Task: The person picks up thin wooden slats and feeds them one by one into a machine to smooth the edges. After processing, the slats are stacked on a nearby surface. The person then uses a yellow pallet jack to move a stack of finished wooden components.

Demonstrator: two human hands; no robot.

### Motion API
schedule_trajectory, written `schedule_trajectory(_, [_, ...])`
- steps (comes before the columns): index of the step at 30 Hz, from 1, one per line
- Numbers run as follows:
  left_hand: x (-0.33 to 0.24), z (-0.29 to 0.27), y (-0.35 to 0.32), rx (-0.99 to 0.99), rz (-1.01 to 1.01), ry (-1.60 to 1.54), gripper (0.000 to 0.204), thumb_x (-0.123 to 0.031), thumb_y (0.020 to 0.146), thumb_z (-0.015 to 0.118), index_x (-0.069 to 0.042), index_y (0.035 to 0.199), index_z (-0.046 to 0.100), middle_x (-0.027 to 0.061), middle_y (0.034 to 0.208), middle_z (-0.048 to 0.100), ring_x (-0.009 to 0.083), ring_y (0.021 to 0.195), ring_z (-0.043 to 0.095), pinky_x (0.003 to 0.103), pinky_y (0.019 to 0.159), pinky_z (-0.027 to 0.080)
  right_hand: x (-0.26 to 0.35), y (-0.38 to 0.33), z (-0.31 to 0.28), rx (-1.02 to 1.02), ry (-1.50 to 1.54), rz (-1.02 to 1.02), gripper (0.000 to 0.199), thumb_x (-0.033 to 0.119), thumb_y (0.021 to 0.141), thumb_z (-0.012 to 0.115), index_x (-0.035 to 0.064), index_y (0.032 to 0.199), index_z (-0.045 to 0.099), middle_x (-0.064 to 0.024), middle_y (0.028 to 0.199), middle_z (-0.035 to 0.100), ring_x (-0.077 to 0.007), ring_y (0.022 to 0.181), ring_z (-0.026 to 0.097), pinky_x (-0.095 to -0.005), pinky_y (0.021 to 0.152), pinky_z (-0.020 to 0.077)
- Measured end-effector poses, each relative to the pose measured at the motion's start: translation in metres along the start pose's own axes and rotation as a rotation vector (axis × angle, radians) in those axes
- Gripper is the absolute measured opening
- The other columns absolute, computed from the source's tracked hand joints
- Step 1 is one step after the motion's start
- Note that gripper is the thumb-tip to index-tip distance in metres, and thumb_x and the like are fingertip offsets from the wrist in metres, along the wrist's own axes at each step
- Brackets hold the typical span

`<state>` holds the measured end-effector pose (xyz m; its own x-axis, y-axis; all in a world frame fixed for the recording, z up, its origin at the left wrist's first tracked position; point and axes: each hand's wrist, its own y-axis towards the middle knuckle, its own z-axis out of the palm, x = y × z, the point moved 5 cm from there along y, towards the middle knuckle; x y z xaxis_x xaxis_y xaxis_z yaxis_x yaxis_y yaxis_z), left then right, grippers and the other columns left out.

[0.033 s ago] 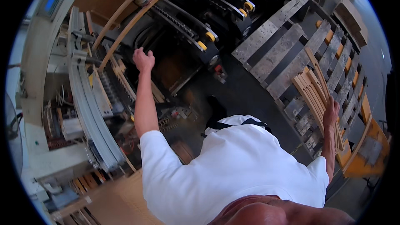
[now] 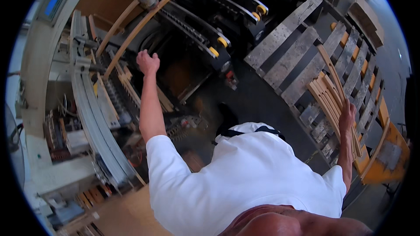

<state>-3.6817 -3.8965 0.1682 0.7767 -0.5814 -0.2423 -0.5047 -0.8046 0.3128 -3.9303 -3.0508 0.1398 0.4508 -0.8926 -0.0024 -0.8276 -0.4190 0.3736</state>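
My left hand (image 2: 148, 62) is stretched out toward a large machine (image 2: 192, 30), its fingers curled into a loose fist with nothing visible in it. It hangs just right of two long curved wooden strips (image 2: 135, 28) that lean in the machine. My right hand (image 2: 348, 113) reaches out to the side and grips the top of a stack of curved wooden slats (image 2: 326, 94) lying on a grey wooden pallet (image 2: 288, 61). My white-shirted torso fills the lower middle of the view.
Black conveyor rails with yellow rollers (image 2: 218, 41) run across the machine's top. A curved metal guard rail (image 2: 89, 118) and wiring sit at the left. An orange pallet truck (image 2: 387, 157) stands at the right edge. Dark floor (image 2: 249, 100) lies between machine and pallet.
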Motion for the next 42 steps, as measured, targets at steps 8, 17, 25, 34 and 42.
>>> schedule_trajectory(8, [0.040,0.025,0.164,0.129,-0.124,0.176,0.070,-0.035,0.084,0.065,-0.013,0.144,0.035,0.0119,0.154,0.025,0.0357,0.142,0.020,0.050,0.113,0.024,0.258,0.122,-0.082,0.069,0.328,-0.162,0.053,-0.007,0.077,0.059,0.0091,0.127,0.056,-0.0147,0.106,0.055,-0.0344,0.101,0.054,-0.0409,0.085,0.0467])
schedule_trajectory(17, [0.013,0.009,0.077,0.291,0.289,-0.104,0.033,-0.023,0.078,0.074,-0.010,0.106,0.065,0.0174,0.109,0.058,0.0356,0.100,0.060,0.046,0.085,0.051,0.486,0.266,-0.054,0.284,0.465,-0.600,0.050,-0.007,0.078,0.058,0.0091,0.126,0.057,-0.0133,0.104,0.053,-0.0327,0.100,0.052,-0.0418,0.081,0.0455])
schedule_trajectory(25, [-0.074,-0.011,-0.111,0.590,0.349,-0.447,0.032,-0.029,0.078,0.073,-0.007,0.098,0.062,0.0151,0.098,0.062,0.0354,0.097,0.060,0.046,0.083,0.050,0.734,0.332,0.014,0.209,0.499,-1.187,0.056,-0.001,0.071,0.064,0.0104,0.125,0.056,-0.0111,0.112,0.057,-0.0330,0.108,0.052,-0.0408,0.092,0.0458])
schedule_trajectory(34, [-0.038,-0.058,-0.183,0.666,-0.023,-0.481,0.031,-0.028,0.079,0.071,-0.006,0.100,0.063,0.0152,0.097,0.062,0.0363,0.098,0.059,0.045,0.082,0.048,0.937,0.308,0.067,0.213,0.488,-1.376,0.047,0.001,0.074,0.062,0.0131,0.119,0.060,-0.0112,0.115,0.057,-0.0332,0.112,0.052,-0.0430,0.093,0.0474])
schedule_trajectory(42, [0.004,-0.099,-0.292,0.564,-0.459,-0.425,0.037,-0.018,0.070,0.077,-0.009,0.104,0.069,0.0144,0.100,0.065,0.0337,0.098,0.060,0.042,0.085,0.048,0.972,0.363,0.112,0.019,0.554,-1.190,0.020,0.026,0.085,0.060,0.0135,0.099,0.067,-0.0099,0.102,0.065,-0.0309,0.100,0.061,-0.0449,0.083,0.0499])
